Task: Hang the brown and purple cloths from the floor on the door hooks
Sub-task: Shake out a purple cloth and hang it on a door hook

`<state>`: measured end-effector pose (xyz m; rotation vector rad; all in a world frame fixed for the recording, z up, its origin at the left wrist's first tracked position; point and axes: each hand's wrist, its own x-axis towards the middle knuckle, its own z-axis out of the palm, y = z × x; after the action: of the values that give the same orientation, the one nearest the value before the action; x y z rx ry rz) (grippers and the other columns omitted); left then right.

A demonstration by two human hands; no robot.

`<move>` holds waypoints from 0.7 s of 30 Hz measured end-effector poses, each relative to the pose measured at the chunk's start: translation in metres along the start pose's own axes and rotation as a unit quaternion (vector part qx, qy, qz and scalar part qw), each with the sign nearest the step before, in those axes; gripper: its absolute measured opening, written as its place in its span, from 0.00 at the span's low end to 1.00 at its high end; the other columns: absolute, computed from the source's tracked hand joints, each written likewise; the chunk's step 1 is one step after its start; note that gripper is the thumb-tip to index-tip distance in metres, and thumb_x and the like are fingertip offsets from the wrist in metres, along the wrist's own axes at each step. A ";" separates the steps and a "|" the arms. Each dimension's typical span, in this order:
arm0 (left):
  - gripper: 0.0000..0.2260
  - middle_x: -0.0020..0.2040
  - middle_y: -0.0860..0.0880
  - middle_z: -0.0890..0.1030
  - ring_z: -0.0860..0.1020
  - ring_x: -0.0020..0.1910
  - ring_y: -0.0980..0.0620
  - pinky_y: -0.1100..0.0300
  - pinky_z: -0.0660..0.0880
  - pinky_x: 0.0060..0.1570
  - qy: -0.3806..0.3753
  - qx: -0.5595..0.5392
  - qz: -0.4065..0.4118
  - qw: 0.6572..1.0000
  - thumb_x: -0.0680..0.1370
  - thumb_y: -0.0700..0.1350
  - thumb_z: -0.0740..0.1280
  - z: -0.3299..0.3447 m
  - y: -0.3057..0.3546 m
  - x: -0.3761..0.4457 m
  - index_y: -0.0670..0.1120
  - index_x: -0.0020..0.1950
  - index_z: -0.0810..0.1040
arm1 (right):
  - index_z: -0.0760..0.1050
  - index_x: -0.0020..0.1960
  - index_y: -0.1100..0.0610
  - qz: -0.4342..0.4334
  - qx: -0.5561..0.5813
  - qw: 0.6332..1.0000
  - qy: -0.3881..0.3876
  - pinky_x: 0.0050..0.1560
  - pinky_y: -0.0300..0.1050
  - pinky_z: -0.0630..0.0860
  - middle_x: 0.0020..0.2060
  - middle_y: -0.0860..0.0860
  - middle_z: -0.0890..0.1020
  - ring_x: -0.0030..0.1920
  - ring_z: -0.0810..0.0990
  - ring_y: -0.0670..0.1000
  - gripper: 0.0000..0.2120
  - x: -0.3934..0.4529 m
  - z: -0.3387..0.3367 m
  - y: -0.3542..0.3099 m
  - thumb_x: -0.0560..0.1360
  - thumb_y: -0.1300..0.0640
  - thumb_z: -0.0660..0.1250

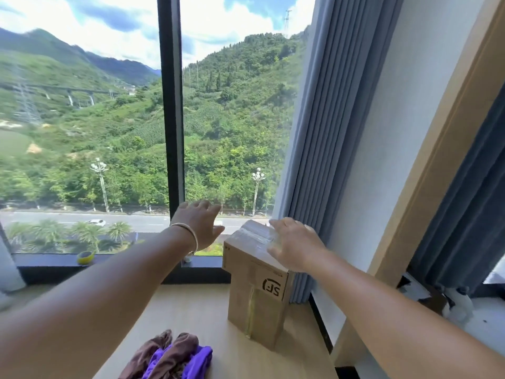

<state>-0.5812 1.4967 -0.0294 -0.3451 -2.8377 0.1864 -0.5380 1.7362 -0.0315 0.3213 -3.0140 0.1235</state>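
Observation:
A crumpled heap of brown cloth [166,354] and purple cloth [198,361] lies on the pale wooden floor [191,310] at the bottom of the view. My left hand [198,222] is stretched forward at window height, fingers spread, holding nothing; a bracelet circles its wrist. My right hand [293,243] reaches out over the top of a cardboard box [257,291], fingers apart, empty. Both hands are well above and beyond the cloths. No door or hooks are in view.
The tall taped cardboard box stands on the floor by the grey-blue curtain [314,132]. A large window with a dark frame [172,119] fills the front. A small yellow-green object [86,257] sits on the sill. A wooden frame [426,170] runs along the right.

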 end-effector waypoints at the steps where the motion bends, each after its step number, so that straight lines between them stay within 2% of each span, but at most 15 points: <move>1: 0.28 0.75 0.47 0.63 0.64 0.73 0.46 0.45 0.62 0.70 0.000 -0.003 -0.006 1.000 0.79 0.63 0.54 0.007 -0.008 0.014 0.52 0.76 0.57 | 0.51 0.77 0.46 -0.007 0.006 1.000 -0.007 0.73 0.56 0.55 0.75 0.49 0.60 0.74 0.59 0.54 0.31 0.020 0.004 -0.003 0.77 0.42 0.58; 9: 0.27 0.72 0.47 0.67 0.67 0.69 0.46 0.48 0.66 0.66 -0.035 -0.024 -0.043 0.998 0.79 0.62 0.55 0.081 -0.071 0.107 0.51 0.74 0.60 | 0.49 0.76 0.42 -0.029 0.015 0.999 -0.040 0.71 0.58 0.61 0.76 0.46 0.57 0.74 0.59 0.53 0.32 0.157 0.043 -0.017 0.76 0.40 0.59; 14: 0.26 0.73 0.47 0.66 0.66 0.71 0.46 0.47 0.64 0.67 -0.081 -0.049 -0.079 0.992 0.79 0.62 0.55 0.142 -0.097 0.121 0.52 0.75 0.59 | 0.52 0.77 0.44 -0.057 0.024 0.994 -0.090 0.74 0.56 0.56 0.77 0.46 0.56 0.75 0.56 0.52 0.32 0.214 0.091 -0.030 0.77 0.41 0.60; 21: 0.26 0.70 0.48 0.68 0.66 0.70 0.48 0.47 0.63 0.68 -0.122 -0.067 -0.156 0.978 0.79 0.61 0.56 0.222 -0.138 0.119 0.51 0.74 0.61 | 0.54 0.77 0.47 -0.145 0.008 0.981 -0.128 0.69 0.52 0.66 0.74 0.49 0.63 0.71 0.65 0.55 0.32 0.281 0.179 -0.060 0.77 0.43 0.61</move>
<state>-0.7856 1.3734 -0.1886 0.1086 -3.1043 -0.0290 -0.8161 1.6039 -0.1723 0.8338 -3.1703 0.0878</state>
